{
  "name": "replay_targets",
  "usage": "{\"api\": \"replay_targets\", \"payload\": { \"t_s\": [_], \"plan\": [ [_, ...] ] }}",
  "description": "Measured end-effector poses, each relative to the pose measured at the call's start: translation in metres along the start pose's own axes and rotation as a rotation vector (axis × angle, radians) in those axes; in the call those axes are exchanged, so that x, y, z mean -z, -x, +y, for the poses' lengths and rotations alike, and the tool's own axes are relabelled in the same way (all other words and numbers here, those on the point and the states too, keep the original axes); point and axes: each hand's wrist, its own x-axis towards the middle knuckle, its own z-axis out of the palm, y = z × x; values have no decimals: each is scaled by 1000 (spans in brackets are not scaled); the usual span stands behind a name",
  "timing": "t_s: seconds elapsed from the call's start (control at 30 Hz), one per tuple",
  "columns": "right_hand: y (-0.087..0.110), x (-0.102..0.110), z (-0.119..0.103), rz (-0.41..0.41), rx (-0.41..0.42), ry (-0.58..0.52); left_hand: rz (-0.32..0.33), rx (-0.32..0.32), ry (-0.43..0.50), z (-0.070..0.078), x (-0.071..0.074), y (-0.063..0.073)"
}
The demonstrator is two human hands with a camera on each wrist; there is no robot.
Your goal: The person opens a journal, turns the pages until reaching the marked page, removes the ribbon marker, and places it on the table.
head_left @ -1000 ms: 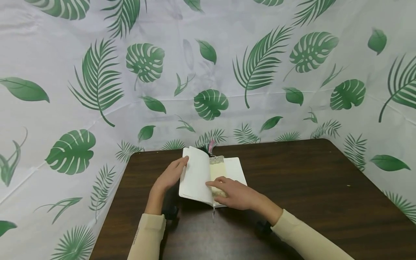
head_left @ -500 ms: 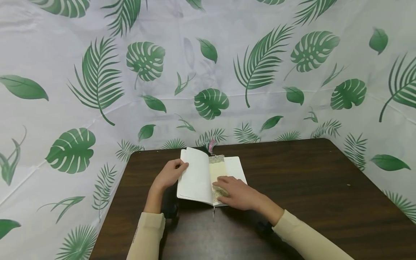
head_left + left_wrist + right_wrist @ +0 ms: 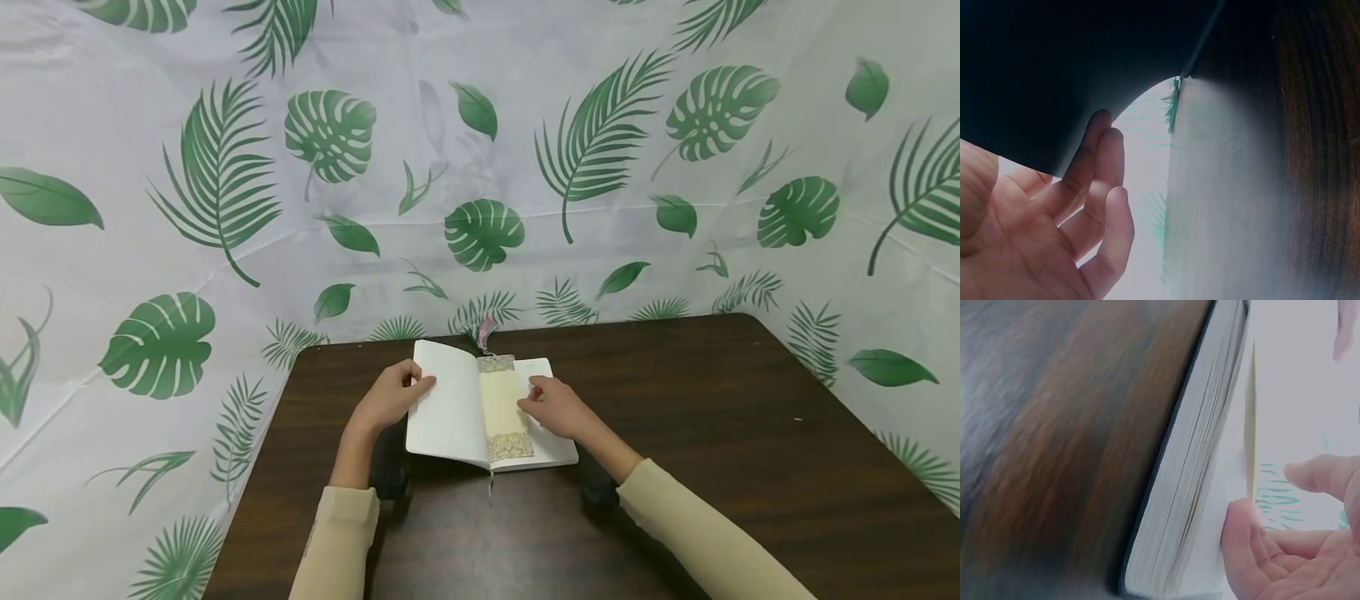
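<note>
An open notebook (image 3: pixel 450 408) with blank white pages lies on the table, its left half raised. My left hand (image 3: pixel 386 400) grips that left edge, thumb over the page. Behind the dark cover (image 3: pixel 1054 69), its other fingers show in the left wrist view. A cream bookmark (image 3: pixel 501 400) with patterned bands at both ends rests along the inner right page, a pink and dark tassel (image 3: pixel 485 332) at its top. Beside the bookmark's right edge is my right hand (image 3: pixel 558 407). The right wrist view shows its fingertips against the page and its thumb apart from them.
A dark brown wooden table (image 3: pixel 705 417) extends around the notebook. Beyond it hangs a white curtain (image 3: pixel 420 283) printed with green leaves. A thin ribbon (image 3: pixel 491 486) sticks out from the notebook's lower spine.
My right hand has moved up and right, off the bookmark to its right edge, uncovering the lower patterned band. My left hand still grips the left side, having shifted slightly.
</note>
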Motion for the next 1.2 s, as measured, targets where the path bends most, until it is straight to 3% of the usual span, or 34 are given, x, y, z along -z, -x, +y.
{"api": "replay_targets", "payload": {
  "t_s": [0.2,0.47,0.7,0.87,1.03,1.2],
  "plan": [
    [-9,-4,-3,-28,-66,-203,0,-16,15,0,2,-2],
    [-18,-12,0,11,-138,-336,1,-31,11,3,2,-3],
    [-19,-14,-3,1,-96,-379,-10,-64,6,0,2,-4],
    [-18,-17,-2,0,-101,-418,-55,-66,-17,-1,2,-4],
    [-17,-17,-1,5,-122,-433,-119,-30,71,-2,3,-2],
    [-17,-7,0,-3,-111,-399,-156,-42,150,-5,3,-4]
  ]
}}
